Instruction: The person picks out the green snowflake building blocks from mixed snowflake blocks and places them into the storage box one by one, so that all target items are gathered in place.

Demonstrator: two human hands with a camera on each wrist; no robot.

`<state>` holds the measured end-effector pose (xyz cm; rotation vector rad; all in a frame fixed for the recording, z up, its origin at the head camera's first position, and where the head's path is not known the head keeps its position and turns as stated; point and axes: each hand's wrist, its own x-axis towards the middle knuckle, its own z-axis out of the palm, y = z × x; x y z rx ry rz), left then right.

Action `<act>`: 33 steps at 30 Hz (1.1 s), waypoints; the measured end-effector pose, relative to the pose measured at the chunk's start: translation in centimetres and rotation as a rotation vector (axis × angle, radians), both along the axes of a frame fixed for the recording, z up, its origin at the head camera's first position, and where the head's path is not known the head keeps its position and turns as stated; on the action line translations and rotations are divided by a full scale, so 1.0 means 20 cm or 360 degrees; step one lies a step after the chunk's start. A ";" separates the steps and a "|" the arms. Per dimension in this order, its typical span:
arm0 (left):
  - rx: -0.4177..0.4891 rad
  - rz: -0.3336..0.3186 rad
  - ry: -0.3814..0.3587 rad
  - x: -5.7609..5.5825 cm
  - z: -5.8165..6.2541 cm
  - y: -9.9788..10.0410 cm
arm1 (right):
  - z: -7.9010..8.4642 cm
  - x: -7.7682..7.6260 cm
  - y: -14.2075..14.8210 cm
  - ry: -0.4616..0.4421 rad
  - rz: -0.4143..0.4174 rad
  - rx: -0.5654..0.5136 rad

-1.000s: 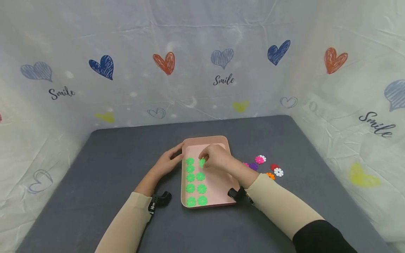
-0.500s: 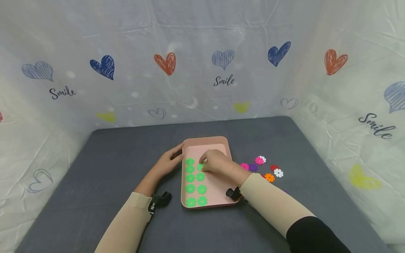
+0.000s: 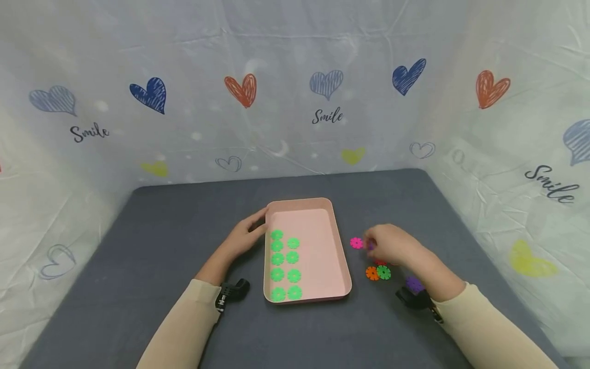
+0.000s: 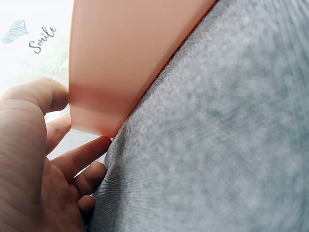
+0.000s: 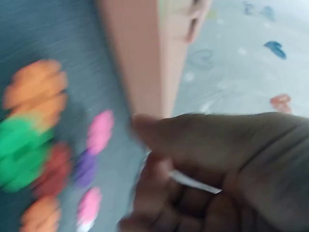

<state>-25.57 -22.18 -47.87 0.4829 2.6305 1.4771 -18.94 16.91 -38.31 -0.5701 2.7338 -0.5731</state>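
Note:
A pink tray [image 3: 320, 256] holds two columns of green snowflake-shaped plastic discs [image 3: 294, 275] along its left side. My left hand [image 3: 241, 238] rests against the tray's upper left side; the left wrist view shows its thumb and fingertips touching the wall. Right of the tray, my right hand [image 3: 394, 245] hovers over loose discs, its thumb and fingers bent and apart, with no disc seen between them. Near it lie a pink disc [image 3: 356, 243], an orange disc [image 3: 372, 273], a loose green disc [image 3: 383, 272] and a red disc [image 3: 380, 262], partly covered. The right wrist view is blurred.
A purple disc [image 3: 415, 284] lies by the right wrist. More loose discs, such as another orange one [image 5: 41, 215], show in the right wrist view. Grey cloth [image 3: 198, 215] covers the table, and a white curtain [image 3: 276, 123] with printed hearts hangs behind and at both sides.
My right hand has let go of a green disc at the top of the tray's second column and moved right, over the loose discs. The left hand stays in place.

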 end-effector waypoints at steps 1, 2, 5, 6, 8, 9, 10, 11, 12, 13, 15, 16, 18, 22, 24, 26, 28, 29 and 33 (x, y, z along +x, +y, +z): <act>-0.0013 0.0002 0.0003 0.00 0.00 0.00 | -0.02 0.02 0.04 -0.0002 -0.0020 0.0059; -0.0022 0.0005 0.0004 0.00 0.00 0.00 | -0.05 0.05 0.07 -0.0016 -0.0046 0.0103; -0.0034 0.0012 0.0009 -0.01 -0.01 0.00 | -0.12 0.10 0.13 -0.0023 -0.0095 0.0134; -0.0037 0.0014 0.0009 -0.01 -0.01 0.00 | -0.14 0.11 0.14 -0.0005 -0.0094 0.0125; -0.0039 0.0020 0.0011 -0.01 -0.01 0.00 | -0.17 0.12 0.16 0.0047 -0.0085 0.0085; -0.0042 0.0023 0.0014 -0.01 -0.01 0.00 | -0.18 0.12 0.16 0.0077 -0.0077 0.0059; -0.0043 0.0024 0.0016 -0.01 -0.01 0.00 | -0.18 0.12 0.15 0.0099 -0.0071 0.0037; -0.0043 0.0026 0.0018 -0.01 -0.01 0.00 | -0.17 0.12 0.15 0.0113 -0.0076 0.0008; -0.0045 0.0027 0.0023 -0.01 -0.01 0.00 | -0.16 0.12 0.14 0.0123 -0.0092 -0.0026; -0.0051 0.0027 0.0031 -0.01 -0.01 0.00 | -0.15 0.11 0.13 0.0125 -0.0108 -0.0072; -0.0050 0.0024 0.0034 -0.01 -0.01 0.00 | -0.10 0.09 0.10 0.0111 -0.0169 -0.0174; -0.0053 0.0022 0.0034 -0.01 -0.01 0.00 | -0.07 0.08 0.08 0.0103 -0.0199 -0.0239; -0.0067 0.0024 0.0035 -0.01 -0.01 0.00 | 0.00 0.05 0.03 0.0082 -0.0250 -0.0366; -0.0090 0.0040 0.0031 -0.01 0.00 0.00 | 0.12 -0.04 -0.12 0.0016 -0.0250 -0.0508; -0.0084 0.0035 0.0029 -0.01 0.00 0.00 | 0.16 -0.11 -0.21 -0.0025 -0.0194 -0.0505; -0.0073 0.0024 0.0028 -0.01 0.01 0.00 | 0.17 -0.17 -0.32 -0.0090 -0.0126 -0.0487; -0.0056 0.0008 0.0028 -0.01 0.00 -0.01 | 0.15 -0.24 -0.42 -0.0111 -0.0010 -0.0432; -0.0047 0.0004 0.0029 -0.01 0.00 -0.01 | 0.13 -0.28 -0.47 -0.0116 0.0051 -0.0391; -0.0015 -0.0017 0.0028 -0.01 -0.01 -0.01 | 0.02 -0.37 -0.64 0.0079 0.0262 -0.0039</act>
